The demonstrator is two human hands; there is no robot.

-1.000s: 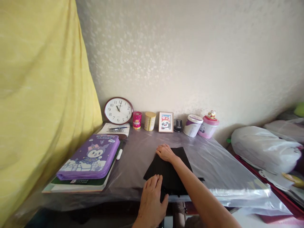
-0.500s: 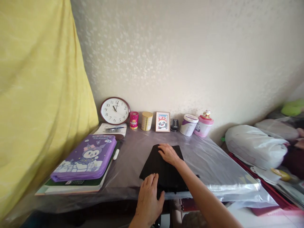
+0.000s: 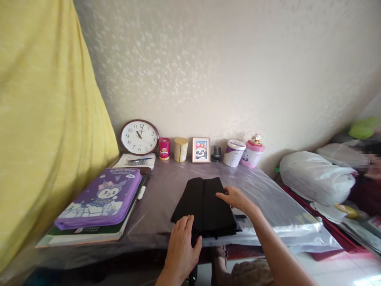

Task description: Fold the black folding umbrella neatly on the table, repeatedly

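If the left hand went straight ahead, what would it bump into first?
The black cloth, right at the left hand; beyond it, perhaps the framed panda picture, though depth is hard to judge.

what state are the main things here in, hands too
Black cloth: folded, lying flat
Left hand: at cloth's near left
Right hand: at cloth's right edge
Purple case: closed
Clock: upright, reads about eleven
Yellow tin: upright
Picture frame: standing upright
White tub: lid on
Pink tub: lid on

Folded black fabric [image 3: 205,206], near edge of table [image 3: 160,198]: border partly hidden by left hand [image 3: 183,243]. Green book [image 3: 108,229], left edge: cover mostly beneath purple case [image 3: 102,198].
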